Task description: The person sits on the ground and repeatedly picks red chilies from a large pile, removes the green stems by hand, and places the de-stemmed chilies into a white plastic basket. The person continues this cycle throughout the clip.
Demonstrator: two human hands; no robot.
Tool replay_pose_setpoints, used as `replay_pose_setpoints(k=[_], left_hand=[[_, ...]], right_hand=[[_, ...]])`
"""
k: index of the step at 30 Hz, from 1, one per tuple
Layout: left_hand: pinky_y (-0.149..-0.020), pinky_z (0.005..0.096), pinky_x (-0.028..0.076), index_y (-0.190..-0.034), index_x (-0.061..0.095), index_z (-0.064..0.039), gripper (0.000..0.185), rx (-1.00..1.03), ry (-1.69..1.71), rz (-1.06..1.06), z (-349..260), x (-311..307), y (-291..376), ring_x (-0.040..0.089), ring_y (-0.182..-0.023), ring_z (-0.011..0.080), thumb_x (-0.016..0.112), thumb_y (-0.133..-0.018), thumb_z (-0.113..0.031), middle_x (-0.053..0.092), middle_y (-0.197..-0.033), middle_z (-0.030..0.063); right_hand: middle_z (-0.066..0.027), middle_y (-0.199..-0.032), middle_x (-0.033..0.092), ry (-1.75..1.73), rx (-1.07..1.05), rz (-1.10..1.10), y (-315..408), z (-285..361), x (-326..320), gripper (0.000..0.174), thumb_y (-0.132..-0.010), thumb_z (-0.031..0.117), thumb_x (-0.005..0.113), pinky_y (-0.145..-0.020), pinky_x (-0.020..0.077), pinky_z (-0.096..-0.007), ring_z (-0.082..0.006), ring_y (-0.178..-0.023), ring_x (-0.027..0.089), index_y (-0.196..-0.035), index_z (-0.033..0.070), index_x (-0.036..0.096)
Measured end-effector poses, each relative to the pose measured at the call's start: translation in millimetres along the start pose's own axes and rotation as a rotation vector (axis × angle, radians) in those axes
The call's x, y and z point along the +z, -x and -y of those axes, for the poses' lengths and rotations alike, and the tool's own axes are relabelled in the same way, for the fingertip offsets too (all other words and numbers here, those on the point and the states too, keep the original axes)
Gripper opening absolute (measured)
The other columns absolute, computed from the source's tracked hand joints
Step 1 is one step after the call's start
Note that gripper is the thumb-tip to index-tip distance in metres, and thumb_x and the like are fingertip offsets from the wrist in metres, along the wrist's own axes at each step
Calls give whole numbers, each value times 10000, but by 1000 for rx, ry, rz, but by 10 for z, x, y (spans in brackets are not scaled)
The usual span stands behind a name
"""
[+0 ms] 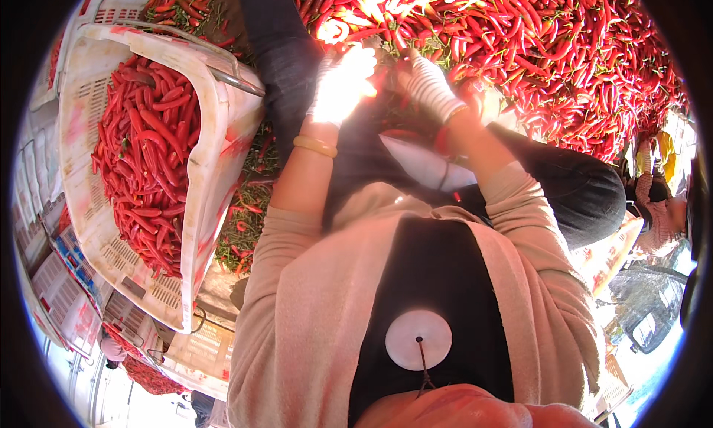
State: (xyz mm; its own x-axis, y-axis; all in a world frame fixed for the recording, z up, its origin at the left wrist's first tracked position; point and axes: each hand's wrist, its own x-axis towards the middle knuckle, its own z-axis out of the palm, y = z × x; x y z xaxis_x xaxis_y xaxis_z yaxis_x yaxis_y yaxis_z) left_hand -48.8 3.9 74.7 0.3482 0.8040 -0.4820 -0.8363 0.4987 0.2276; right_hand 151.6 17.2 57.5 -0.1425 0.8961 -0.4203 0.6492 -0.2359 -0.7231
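Observation:
My left hand, in a pale glove, is above my lap beside the pepper heap. Glare washes out its fingers, so I cannot tell whether it holds anything. To its right, my right hand wears a striped knit glove. Its thumb and fingers meet at the end of a red chili pepper at the near edge of the heap. The large heap of red chili peppers, many with green stems, spreads ahead and to the right. Green stems lie close to the right fingertips.
On my left stands a white plastic crate with a metal handle, holding stemless red peppers. Discarded green stems litter the ground beside it. More crates stand farther left. Another person is at the right edge.

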Motion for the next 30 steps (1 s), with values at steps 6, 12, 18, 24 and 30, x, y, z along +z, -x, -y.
replay_pose_setpoints(k=[6, 12, 18, 24, 30], left_hand=[[-622, 256, 473, -1029, 562, -16, 267, 364, -1174, 43, 265, -417, -198, 564, -659, 137, 592, -862, -223, 570, -792, 53], [-707, 274, 488, -988, 573, -9, 239, 712, -1704, 159, 248, -166, -51, 578, -795, 188, 599, -819, -175, 559, -867, 88], [-696, 356, 505, -1047, 535, -32, 232, 961, -1996, 209, 166, 194, 126, 572, -815, 231, 495, -874, -182, 559, -931, 111], [-508, 381, 508, -1073, 491, -22, 223, -99, 63, -321, 30, 319, 104, 579, -730, 221, 496, -881, -135, 574, -915, 103], [-381, 255, 396, -925, 549, -49, 132, 140, -339, -187, -179, 399, 161, 535, -543, 141, 624, -826, -95, 543, -667, 46]], right_hand=[[-63, -829, 622, -689, -28, 62, -56, 190, -64, 181, -873, 166, 595, -625, 522, -286, -173, -677, 619, -988, 35, 549], [-61, -814, 619, -1199, 307, 104, -16, 242, 45, 141, -844, 119, 564, -493, 496, -349, -172, -718, 600, -965, 48, 580], [-125, -825, 604, -86, -338, -322, -90, 381, 96, 176, -832, 190, 576, -673, 494, -341, -284, -756, 594, -913, 34, 579], [-160, -827, 582, 299, -620, -437, -83, 474, 175, 235, -829, 241, 578, -714, 471, -388, -325, -797, 576, -902, 18, 575], [-182, -861, 609, 38, -285, -381, -237, 345, 268, 235, -820, 239, 572, -709, 465, -421, -374, -804, 579, -894, 16, 583]])
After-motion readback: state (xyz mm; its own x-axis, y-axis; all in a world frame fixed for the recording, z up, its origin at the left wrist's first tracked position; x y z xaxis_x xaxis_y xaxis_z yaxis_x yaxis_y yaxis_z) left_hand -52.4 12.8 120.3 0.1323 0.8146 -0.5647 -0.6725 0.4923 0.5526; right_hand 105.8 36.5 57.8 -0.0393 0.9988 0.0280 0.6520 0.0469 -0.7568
